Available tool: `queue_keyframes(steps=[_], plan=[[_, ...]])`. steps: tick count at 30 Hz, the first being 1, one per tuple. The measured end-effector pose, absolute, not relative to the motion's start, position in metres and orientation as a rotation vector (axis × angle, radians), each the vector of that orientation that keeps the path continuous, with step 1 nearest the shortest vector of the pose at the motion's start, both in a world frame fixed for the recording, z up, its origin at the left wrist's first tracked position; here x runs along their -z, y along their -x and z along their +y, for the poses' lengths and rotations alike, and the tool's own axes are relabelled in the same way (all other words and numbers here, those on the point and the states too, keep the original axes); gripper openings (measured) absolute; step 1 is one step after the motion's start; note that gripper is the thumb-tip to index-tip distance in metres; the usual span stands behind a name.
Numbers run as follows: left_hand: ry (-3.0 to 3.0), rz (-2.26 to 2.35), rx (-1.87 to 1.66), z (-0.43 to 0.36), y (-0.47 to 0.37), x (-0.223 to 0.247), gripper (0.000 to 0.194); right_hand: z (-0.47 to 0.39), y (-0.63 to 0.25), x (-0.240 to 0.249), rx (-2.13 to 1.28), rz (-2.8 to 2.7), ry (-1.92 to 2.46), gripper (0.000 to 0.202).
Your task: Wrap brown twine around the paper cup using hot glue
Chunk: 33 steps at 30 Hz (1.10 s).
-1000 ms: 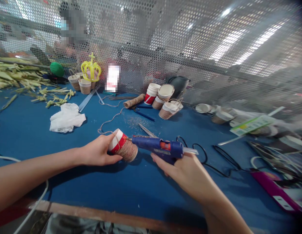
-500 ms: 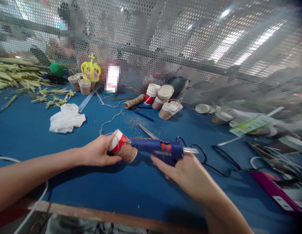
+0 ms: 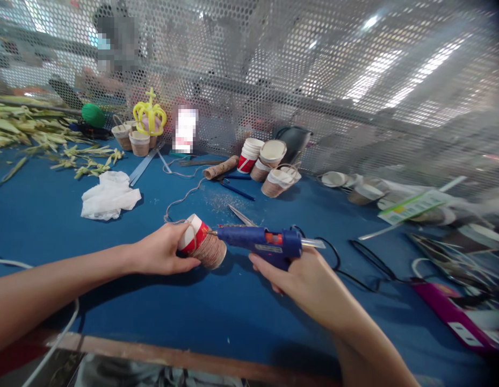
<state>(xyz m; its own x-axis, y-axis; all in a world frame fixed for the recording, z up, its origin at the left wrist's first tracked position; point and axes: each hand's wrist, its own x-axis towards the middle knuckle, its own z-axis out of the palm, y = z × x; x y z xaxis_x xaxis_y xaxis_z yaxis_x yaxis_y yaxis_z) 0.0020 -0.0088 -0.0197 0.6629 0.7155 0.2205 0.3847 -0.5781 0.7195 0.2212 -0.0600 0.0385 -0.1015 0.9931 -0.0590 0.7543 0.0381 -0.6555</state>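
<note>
My left hand [image 3: 168, 250] is closed around a red and white paper cup [image 3: 201, 232], tilted on its side just above the blue table. Brown twine [image 3: 211, 253] is wound round the cup's lower part, and a loose strand trails from it to a twine roll [image 3: 221, 167] farther back. My right hand [image 3: 295, 274] grips a blue hot glue gun [image 3: 257, 242] by its handle. Its nozzle meets the cup near the edge of the windings; whether it touches is hard to tell. A clear glue stick [image 3: 312, 243] pokes out of the gun's rear.
Scissors [image 3: 241, 215] lie behind the gun. Twine-wrapped cups [image 3: 275, 183] stand at the back, near a crumpled white tissue [image 3: 109, 196] and a yellow crown [image 3: 150, 115]. Black cable [image 3: 370, 255] and a purple box [image 3: 450, 317] are on the right. A perforated metal screen [image 3: 241, 70] borders the table.
The glue gun's nozzle has shifted very slightly along the cup. Both hands keep their hold, and the cup stays in nearly the same place.
</note>
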Motion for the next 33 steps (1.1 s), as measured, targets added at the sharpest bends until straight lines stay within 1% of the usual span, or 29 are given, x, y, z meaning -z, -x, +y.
queue_keyframes(steps=[7, 13, 16, 20, 23, 27, 33], plan=[[-2.241, 0.862, -0.636, -0.0085, -0.0021, 0.0204, 0.020, -0.0618, -0.2222, -0.0361, -0.660, -1.974, 1.753, 0.033], [-2.200, 0.854, -0.655, -0.0086, -0.0027, 0.0189, 0.018, -0.0642, -0.2208, -0.0375, -0.615, -2.020, 1.732, 0.029], [-2.213, 0.868, -0.652, -0.0087, -0.0028, 0.0183, 0.018, -0.0616, -0.2205, -0.0382, -0.628, -2.003, 1.715, 0.026], [-2.225, 0.862, -0.646, -0.0086, -0.0026, 0.0181, 0.022, -0.0597, -0.2208, -0.0374, -0.670, -1.942, 1.749, 0.032], [-2.231, 0.879, -0.634, -0.0088, -0.0025, 0.0180, 0.020, -0.0611, -0.2208, -0.0367, -0.677, -1.943, 1.764, 0.034], [-2.198, 0.861, -0.655, -0.0091, -0.0022, 0.0183, 0.018, -0.0649, -0.2200, -0.0362, -0.615, -2.007, 1.751, 0.033], [-2.166, 0.860, -0.656, -0.0082, -0.0005, 0.0200, 0.029, -0.0677, -0.2190, -0.0328, -0.454, -2.078, 1.801, 0.025]])
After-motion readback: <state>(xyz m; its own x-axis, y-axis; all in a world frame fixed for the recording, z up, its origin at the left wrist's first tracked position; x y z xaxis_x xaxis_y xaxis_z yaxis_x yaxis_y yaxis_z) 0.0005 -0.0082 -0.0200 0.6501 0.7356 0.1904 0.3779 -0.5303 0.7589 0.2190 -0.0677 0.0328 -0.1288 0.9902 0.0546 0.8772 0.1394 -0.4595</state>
